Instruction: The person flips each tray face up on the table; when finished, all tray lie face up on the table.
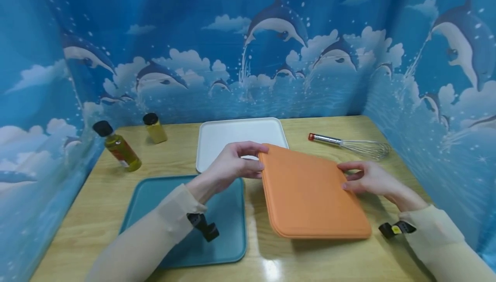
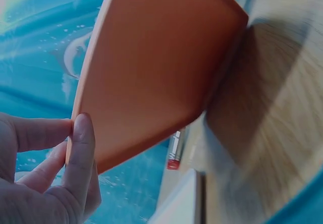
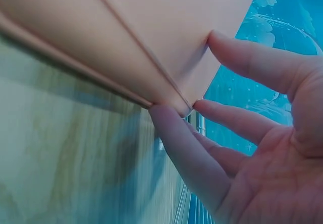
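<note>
An orange rectangular tray (image 1: pixel 310 196) is held tilted over the right half of the table, its left side raised. My left hand (image 1: pixel 234 163) pinches it at the far left corner; in the left wrist view, thumb and fingers meet on either side of the thin rim. At the tray's right edge, my right hand (image 1: pixel 366 178) grips with thumb on one side and fingertips along the border, as the right wrist view shows. Its lower edge casts a shadow on the wood close beneath.
A teal tray (image 1: pixel 162 191) lies at the left, partly under my left forearm. Behind it is a white tray (image 1: pixel 240 131). A whisk (image 1: pixel 341 142) lies at back right. An oil bottle (image 1: pixel 124 148) and a small black-capped jar (image 1: pixel 156 131) stand at back left. Dolphin-print curtains surround the table.
</note>
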The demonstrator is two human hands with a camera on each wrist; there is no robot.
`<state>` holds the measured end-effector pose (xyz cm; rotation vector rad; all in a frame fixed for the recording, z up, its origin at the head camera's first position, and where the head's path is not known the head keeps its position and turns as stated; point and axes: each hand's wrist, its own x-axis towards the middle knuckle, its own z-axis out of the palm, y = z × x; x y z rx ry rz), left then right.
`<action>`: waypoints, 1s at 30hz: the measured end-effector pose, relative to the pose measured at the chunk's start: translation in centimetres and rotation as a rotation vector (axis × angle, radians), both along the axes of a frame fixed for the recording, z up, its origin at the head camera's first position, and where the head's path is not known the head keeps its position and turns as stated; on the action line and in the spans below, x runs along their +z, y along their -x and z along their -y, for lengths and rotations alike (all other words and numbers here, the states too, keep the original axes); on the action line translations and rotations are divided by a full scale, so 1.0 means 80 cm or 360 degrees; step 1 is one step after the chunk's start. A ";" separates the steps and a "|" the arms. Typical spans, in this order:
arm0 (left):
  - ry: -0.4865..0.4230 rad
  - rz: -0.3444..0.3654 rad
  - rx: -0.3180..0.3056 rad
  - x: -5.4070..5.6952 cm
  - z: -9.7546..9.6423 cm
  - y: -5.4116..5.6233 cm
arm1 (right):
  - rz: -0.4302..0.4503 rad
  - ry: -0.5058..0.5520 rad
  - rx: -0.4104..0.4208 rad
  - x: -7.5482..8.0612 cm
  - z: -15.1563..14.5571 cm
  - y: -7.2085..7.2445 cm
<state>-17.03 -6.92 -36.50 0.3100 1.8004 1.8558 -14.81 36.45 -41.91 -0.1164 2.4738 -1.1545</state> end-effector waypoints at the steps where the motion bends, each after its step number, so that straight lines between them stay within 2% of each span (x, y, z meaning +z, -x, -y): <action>1: -0.0005 -0.0010 -0.0005 0.004 -0.001 0.001 | 0.0017 0.0025 0.0005 0.000 0.000 0.001; 9: -0.0089 -0.0095 -0.0035 0.034 -0.010 0.006 | 0.0142 0.0297 0.0033 -0.005 0.006 0.006; 14: -0.0120 -0.0133 -0.0043 0.051 -0.019 0.009 | 0.0174 0.0423 0.0061 -0.006 0.009 0.009; 20: -0.0112 -0.0203 -0.0053 0.066 -0.024 0.013 | 0.0232 0.0515 0.0062 -0.006 0.015 0.015; 25: -0.0129 -0.0204 -0.0069 0.076 -0.030 0.015 | 0.0291 0.0604 0.0099 -0.007 0.017 0.020; 30: -0.0162 -0.0202 -0.0085 0.084 -0.041 0.015 | 0.0311 0.0617 0.0131 -0.008 0.017 0.022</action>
